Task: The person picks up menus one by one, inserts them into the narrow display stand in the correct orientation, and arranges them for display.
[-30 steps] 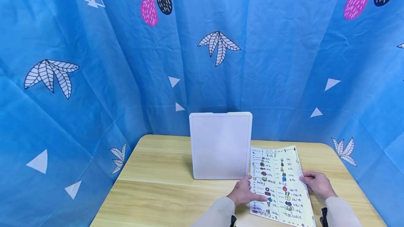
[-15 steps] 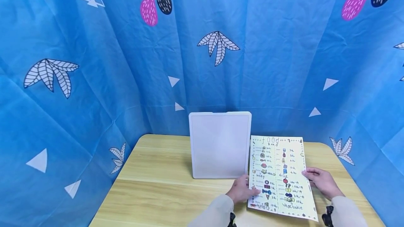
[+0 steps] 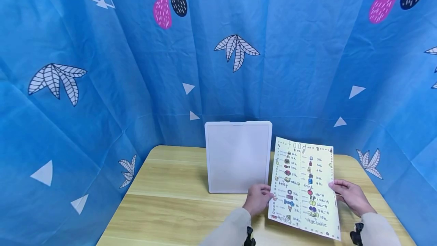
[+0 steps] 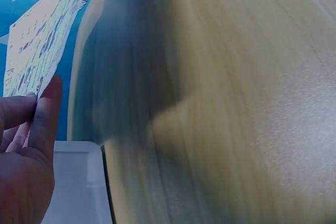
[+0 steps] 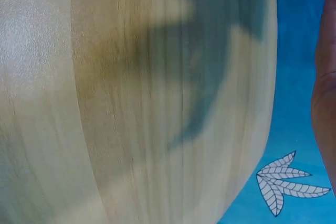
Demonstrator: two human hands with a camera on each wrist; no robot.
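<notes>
The left hand (image 3: 257, 199) pinched the near-left edge of a decorated paper sheet (image 3: 300, 196), thumb to the front and fingers behind, at about nine o'clock from the sheet's middle. The right hand (image 3: 351, 196) gripped the opposite edge at three o'clock, its thumb on the printed face; the right wrist view caught only a sliver of that hand.

The sheet lay toward four o'clock in the head view, tilted up with its face to the wearer, "food" across its top and lists of small drawings below. A shadow spread on the wooden table (image 3: 164, 200) beneath; whether the lower edge touched the wood could not be told. At ten o'clock from the sheet stood a white board (image 3: 239, 158), upright and very near the paper's left edge, in front of the blue curtain (image 3: 225, 90).

The step in hand looked like holding the sheet up and steadying it between both hands. The next move seemed to call for an even pinch on both sides, so the thin paper would not buckle or brush the board.
</notes>
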